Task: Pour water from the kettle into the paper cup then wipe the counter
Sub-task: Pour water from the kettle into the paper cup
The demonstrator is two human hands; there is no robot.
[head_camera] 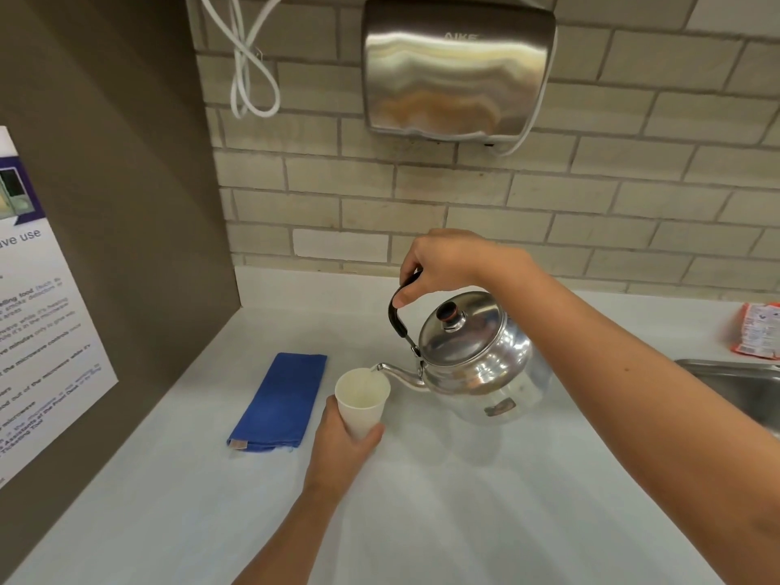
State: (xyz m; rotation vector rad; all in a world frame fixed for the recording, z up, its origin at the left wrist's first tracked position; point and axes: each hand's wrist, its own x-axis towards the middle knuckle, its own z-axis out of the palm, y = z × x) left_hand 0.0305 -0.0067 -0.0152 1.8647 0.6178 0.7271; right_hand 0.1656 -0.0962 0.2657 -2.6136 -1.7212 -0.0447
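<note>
My right hand (pixel 443 263) grips the black handle of a shiny steel kettle (pixel 477 365), which is lifted and tipped to the left. Its spout tip sits over the rim of a white paper cup (pixel 363 401), and a thin stream of water runs into the cup. My left hand (pixel 342 449) is wrapped around the cup's lower part, holding it just above the white counter (pixel 464 500). A folded blue cloth (pixel 280 401) lies flat on the counter to the left of the cup.
A brown side panel with a printed notice (pixel 38 331) closes off the left. A steel hand dryer (pixel 458 69) hangs on the tiled back wall. At the right edge are a steel sink (pixel 743 386) and an orange packet (pixel 759 331).
</note>
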